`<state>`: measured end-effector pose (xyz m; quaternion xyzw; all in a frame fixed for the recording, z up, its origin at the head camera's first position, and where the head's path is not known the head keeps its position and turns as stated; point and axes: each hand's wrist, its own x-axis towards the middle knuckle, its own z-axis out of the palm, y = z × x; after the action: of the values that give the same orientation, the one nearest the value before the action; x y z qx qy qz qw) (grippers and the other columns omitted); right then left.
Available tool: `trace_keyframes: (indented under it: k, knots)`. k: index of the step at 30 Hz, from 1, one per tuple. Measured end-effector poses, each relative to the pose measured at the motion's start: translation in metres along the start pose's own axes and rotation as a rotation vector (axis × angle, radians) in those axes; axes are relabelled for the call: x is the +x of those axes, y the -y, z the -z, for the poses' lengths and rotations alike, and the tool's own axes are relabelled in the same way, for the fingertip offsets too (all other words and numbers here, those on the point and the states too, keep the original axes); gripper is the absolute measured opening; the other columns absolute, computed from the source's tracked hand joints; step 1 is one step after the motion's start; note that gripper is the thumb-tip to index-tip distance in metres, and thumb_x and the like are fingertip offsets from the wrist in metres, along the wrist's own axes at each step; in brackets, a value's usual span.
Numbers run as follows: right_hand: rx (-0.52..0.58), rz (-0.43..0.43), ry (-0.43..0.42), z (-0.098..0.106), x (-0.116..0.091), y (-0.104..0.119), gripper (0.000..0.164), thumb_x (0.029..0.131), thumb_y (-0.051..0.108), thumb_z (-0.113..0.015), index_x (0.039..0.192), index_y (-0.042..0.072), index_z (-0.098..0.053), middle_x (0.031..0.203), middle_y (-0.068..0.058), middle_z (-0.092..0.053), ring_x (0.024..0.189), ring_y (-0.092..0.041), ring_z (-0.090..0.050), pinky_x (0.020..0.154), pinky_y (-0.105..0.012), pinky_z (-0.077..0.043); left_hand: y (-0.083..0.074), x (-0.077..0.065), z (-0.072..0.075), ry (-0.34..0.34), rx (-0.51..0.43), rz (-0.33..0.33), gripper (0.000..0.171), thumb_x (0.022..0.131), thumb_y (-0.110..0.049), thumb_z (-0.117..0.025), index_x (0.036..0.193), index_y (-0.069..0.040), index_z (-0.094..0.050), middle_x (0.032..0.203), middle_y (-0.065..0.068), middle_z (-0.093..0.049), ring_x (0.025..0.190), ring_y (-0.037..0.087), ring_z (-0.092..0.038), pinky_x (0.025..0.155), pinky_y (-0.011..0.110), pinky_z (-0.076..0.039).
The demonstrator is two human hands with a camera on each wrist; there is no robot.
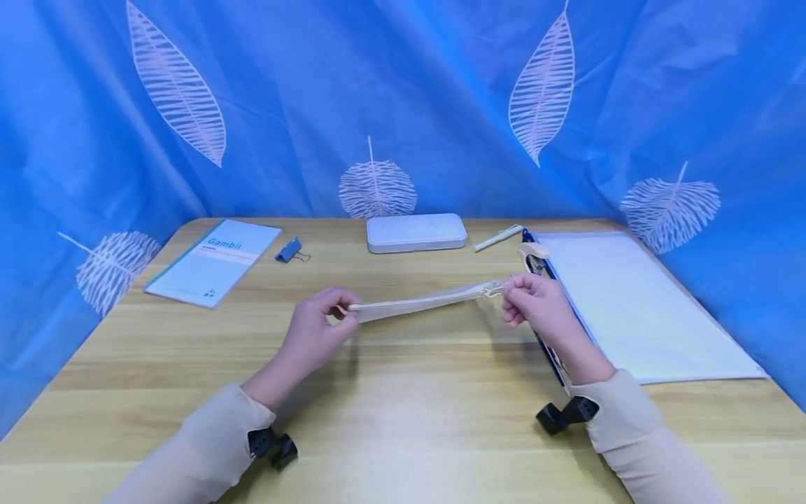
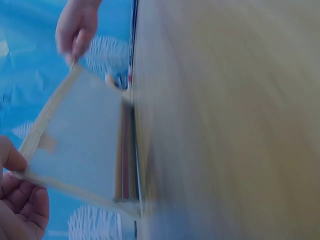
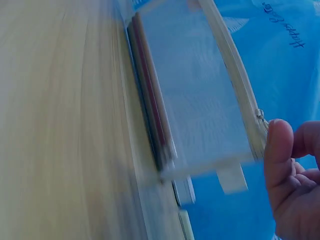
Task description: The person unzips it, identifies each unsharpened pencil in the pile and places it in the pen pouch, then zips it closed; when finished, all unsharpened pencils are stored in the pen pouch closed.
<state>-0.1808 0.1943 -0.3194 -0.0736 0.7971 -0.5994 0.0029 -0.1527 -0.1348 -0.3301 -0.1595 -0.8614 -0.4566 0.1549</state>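
A see-through zip pouch [image 1: 423, 302] with a cream zipper hangs between both hands above the wooden table. My left hand [image 1: 317, 325] pinches its left upper corner at the zipper's end between thumb and fingers. At the other end, my right hand [image 1: 535, 306] pinches the corner by the zipper pull [image 3: 260, 114]. Several pencil-like sticks [image 2: 125, 160], one dark red, lie along the pouch's bottom edge in the left wrist view. From the head view the pouch appears nearly edge-on, so its contents are hidden there.
A "Gambit" notebook [image 1: 214, 262] and a blue binder clip [image 1: 289, 250] lie at the back left. Behind the pouch sits a white case [image 1: 417, 233], with a pale green pen [image 1: 498, 238] beside it. A clipboard with white paper [image 1: 642, 308] covers the right side.
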Motion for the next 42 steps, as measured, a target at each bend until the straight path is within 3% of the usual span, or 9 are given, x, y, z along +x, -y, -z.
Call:
trace_keyframes:
  k: [10,14,17,20,23,27,31,36,42]
  knots:
    - [-0.140,0.036,0.066,0.009,-0.014,0.000,0.018,0.093,0.007,-0.048,0.092,-0.010,-0.050,0.073,-0.012,-0.057,0.058,-0.012,-0.060,0.056,-0.029,-0.054,0.013,-0.004,0.022,0.037,0.070,0.055,0.008,0.081,-0.001,-0.059,0.084,-0.006,-0.065,0.087,0.006,-0.063,0.080,0.016,-0.057,0.070,0.030,-0.053]
    - [-0.133,0.061,0.067,0.005,-0.012,-0.004,0.019,0.095,0.010,-0.048,0.093,-0.009,-0.049,0.089,-0.020,-0.059,0.074,-0.008,-0.062,0.066,-0.027,-0.055,0.014,0.001,0.024,0.060,0.062,0.113,0.010,0.085,-0.006,-0.060,0.092,-0.006,-0.067,0.093,0.010,-0.065,0.084,0.020,-0.061,0.072,0.030,-0.054]
    - [-0.074,0.097,0.074,-0.002,-0.007,-0.008,0.020,0.095,0.008,-0.048,0.093,-0.011,-0.048,0.107,-0.027,-0.057,0.088,-0.004,-0.061,0.076,-0.024,-0.053,0.018,0.008,0.025,0.073,0.007,0.228,0.017,0.088,-0.010,-0.061,0.103,-0.005,-0.066,0.104,0.012,-0.065,0.094,0.021,-0.061,0.078,0.030,-0.053]
    - [0.000,0.096,0.077,-0.010,0.002,-0.011,0.018,0.094,0.006,-0.049,0.094,-0.012,-0.049,0.115,-0.030,-0.055,0.092,-0.004,-0.061,0.081,-0.022,-0.051,0.023,0.016,0.021,0.083,-0.161,0.390,0.031,0.088,-0.008,-0.059,0.119,-0.002,-0.058,0.116,0.015,-0.058,0.104,0.023,-0.056,0.084,0.027,-0.050]
    - [0.075,0.029,0.061,-0.019,0.014,-0.015,0.013,0.093,0.005,-0.051,0.094,-0.008,-0.051,0.116,-0.030,-0.055,0.089,-0.004,-0.062,0.082,-0.023,-0.051,0.030,0.023,0.015,0.047,-0.320,0.543,0.042,0.089,-0.007,-0.057,0.130,-0.003,-0.049,0.122,0.015,-0.053,0.107,0.021,-0.052,0.089,0.025,-0.048]
    - [0.167,-0.104,-0.007,-0.028,0.027,-0.023,0.005,0.091,0.001,-0.051,0.093,-0.003,-0.053,0.120,-0.027,-0.054,0.086,-0.004,-0.063,0.084,-0.024,-0.050,0.040,0.032,0.006,0.002,-0.398,0.627,0.044,0.090,-0.006,-0.056,0.133,-0.004,-0.047,0.126,0.015,-0.052,0.108,0.020,-0.052,0.092,0.026,-0.046]
    - [0.235,-0.210,-0.078,-0.036,0.038,-0.030,0.010,0.091,0.000,-0.050,0.100,-0.005,-0.052,0.124,-0.025,-0.052,0.099,-0.013,-0.062,0.086,-0.022,-0.049,0.047,0.040,-0.001,-0.005,-0.400,0.656,0.044,0.089,-0.002,-0.056,0.132,-0.004,-0.048,0.129,0.015,-0.052,0.113,0.022,-0.052,0.093,0.026,-0.045]
    - [0.346,-0.288,-0.127,-0.044,0.053,-0.039,0.017,0.092,-0.001,-0.047,0.108,-0.007,-0.049,0.131,-0.025,-0.046,0.123,-0.028,-0.047,0.094,-0.025,-0.044,0.056,0.046,-0.006,-0.020,-0.414,0.656,0.044,0.088,0.003,-0.055,0.132,-0.001,-0.047,0.133,0.017,-0.050,0.120,0.024,-0.049,0.097,0.029,-0.042]
    - [0.360,-0.321,-0.151,-0.050,0.064,-0.049,0.014,0.091,-0.002,-0.048,0.105,-0.004,-0.052,0.129,-0.022,-0.048,0.123,-0.026,-0.046,0.097,-0.028,-0.043,0.068,0.049,-0.013,-0.038,-0.412,0.657,0.047,0.086,0.008,-0.054,0.132,-0.001,-0.047,0.134,0.017,-0.049,0.122,0.025,-0.048,0.097,0.029,-0.042]
